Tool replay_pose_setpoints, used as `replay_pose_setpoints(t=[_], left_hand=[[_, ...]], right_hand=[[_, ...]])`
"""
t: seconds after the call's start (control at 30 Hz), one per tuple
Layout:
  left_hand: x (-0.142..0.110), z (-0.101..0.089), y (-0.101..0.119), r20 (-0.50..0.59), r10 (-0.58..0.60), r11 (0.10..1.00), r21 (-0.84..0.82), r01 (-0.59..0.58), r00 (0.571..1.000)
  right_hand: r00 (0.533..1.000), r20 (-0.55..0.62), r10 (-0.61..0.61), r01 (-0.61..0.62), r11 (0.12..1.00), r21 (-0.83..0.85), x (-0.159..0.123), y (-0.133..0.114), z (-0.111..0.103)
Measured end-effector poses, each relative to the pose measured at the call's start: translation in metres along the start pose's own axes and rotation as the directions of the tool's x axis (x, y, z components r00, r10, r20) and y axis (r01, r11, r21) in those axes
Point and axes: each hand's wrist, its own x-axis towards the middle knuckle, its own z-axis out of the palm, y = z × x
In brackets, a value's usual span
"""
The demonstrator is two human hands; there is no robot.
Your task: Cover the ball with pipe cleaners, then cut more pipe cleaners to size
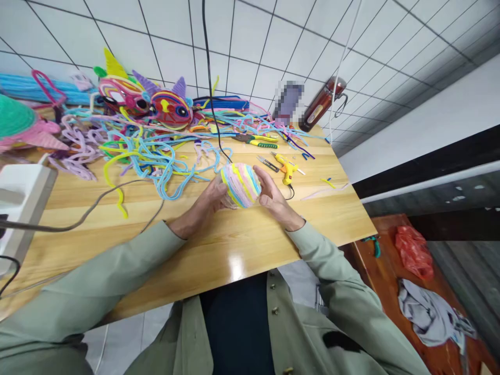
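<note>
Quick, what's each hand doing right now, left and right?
Left hand: holding the striped ball by its left side.
Right hand: holding the same ball at its right side.

- A craft corner; whether in a home or a small workshop cannot be told.
- A wooden tabletop (242, 245) stands against a white tiled wall (167, 26).
- Heaped fuzzy craft stems (167, 161), pliers (267, 145) and a yellow glue gun (288, 169) show handiwork.
- Bright horned figures (172, 110) sit beside the stems.
- A pastel-striped ball (241, 186) is in someone's hands.
</note>
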Motion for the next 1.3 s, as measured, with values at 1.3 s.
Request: replay_pose_setpoints(t=[1.3], left_hand=[[0.006, -0.002, -0.013, -0.179, 0.173, 0.871, 0.488, -0.065, 0.968]], right_hand=[[0.996, -0.020, -0.085, 0.074, 0.941, -0.330, 0.012, 0.005, 0.011]])
